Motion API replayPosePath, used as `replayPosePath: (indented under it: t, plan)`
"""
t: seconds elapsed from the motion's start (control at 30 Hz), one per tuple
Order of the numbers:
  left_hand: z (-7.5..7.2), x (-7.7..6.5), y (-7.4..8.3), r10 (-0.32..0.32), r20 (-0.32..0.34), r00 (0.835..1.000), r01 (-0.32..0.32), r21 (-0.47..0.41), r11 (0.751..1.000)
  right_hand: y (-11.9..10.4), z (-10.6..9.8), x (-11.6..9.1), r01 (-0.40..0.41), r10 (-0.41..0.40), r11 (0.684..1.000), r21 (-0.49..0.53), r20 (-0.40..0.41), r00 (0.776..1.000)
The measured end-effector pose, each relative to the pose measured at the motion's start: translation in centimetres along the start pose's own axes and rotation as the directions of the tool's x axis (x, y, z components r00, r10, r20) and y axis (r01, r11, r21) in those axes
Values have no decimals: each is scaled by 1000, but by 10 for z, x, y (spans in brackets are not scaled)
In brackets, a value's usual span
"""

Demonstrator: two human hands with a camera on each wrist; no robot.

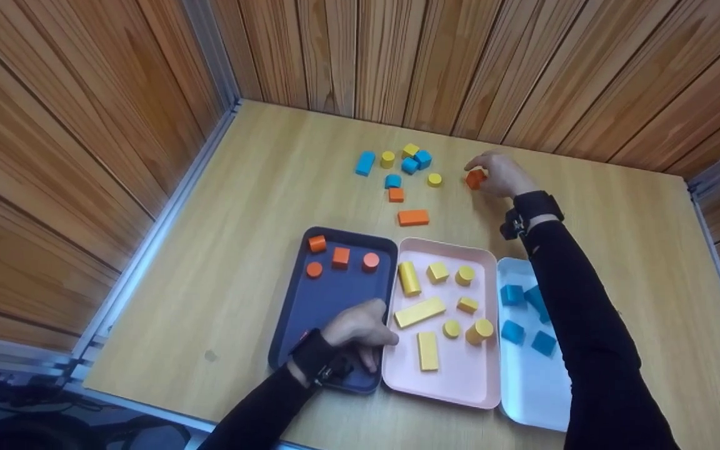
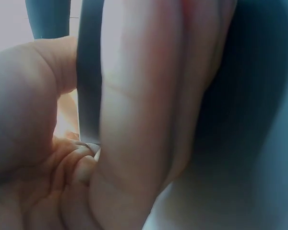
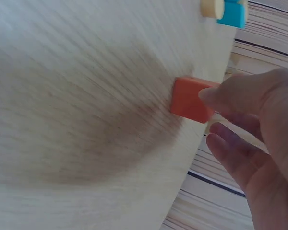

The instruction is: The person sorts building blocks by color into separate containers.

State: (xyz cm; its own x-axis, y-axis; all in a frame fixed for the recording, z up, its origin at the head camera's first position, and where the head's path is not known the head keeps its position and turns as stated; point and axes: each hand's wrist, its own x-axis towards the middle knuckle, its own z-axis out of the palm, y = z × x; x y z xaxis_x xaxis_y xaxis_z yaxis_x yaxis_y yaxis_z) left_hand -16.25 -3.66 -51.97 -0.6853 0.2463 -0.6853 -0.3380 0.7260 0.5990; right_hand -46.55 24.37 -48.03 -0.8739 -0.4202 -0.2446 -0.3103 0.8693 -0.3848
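1. Right hand (image 1: 502, 174) is pinching an orange block (image 1: 476, 179), thumb and finger closing on it, other fingers curving loosely.
2. Left hand (image 1: 360, 328) is gripping the navy tray (image 1: 335, 312) wall at its 4 o'clock side, wall passing between thumb and fingers.
3. Orange block is sitting far up the table (image 1: 210, 294), between 12 and 1 from the pink tray (image 1: 460, 381). Can't tell if it's lifting.
4. Handling guess: light, stiff, not fragile, maybe a bit slick. Opposite flat faces are looking like the best hold.
5. Right wrist view: its top edge is running roughly 9 to 3, dipping toward 4. Fingers are hiding one end, so long axis unclear.
6. Yellow disc (image 1: 435, 180) is lying at its 9, orange bar (image 1: 413, 217) at its 8.
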Motion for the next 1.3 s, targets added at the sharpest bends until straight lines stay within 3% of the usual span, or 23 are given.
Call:
replayPosePath:
  t: [0.43, 0.67, 0.93, 1.1, 1.2, 1.3]
  plan:
    - [3, -1, -2, -19, 5, 1000, 19, -26, 999, 1, 16, 0, -7, 6, 999, -38, -31, 1000]
    - [2, -1, -2, 17, -6, 1000, -17, -15, 1000, 7, 16, -5, 107, -125, 985, -134, -131, 983]
    - [-1, 1, -4, 27, -3, 1000, -27, -13, 1000, 1, 3, -33, 106, -110, 994, -30, -202, 973]
    - [-3, 0, -5, 14, -31, 999, -14, -22, 1000, -17, -10, -67, 173, -160, 985, 10, -320, 934]
    - [-2, -2, -5, 15, -42, 999, -17, -34, 999, -29, -16, -97, 245, -229, 969, -9, -398, 889]
    - [0, -5, -4, 25, -42, 999, -27, -39, 999, -42, -18, -134, 326, -315, 944, -60, -465, 827]
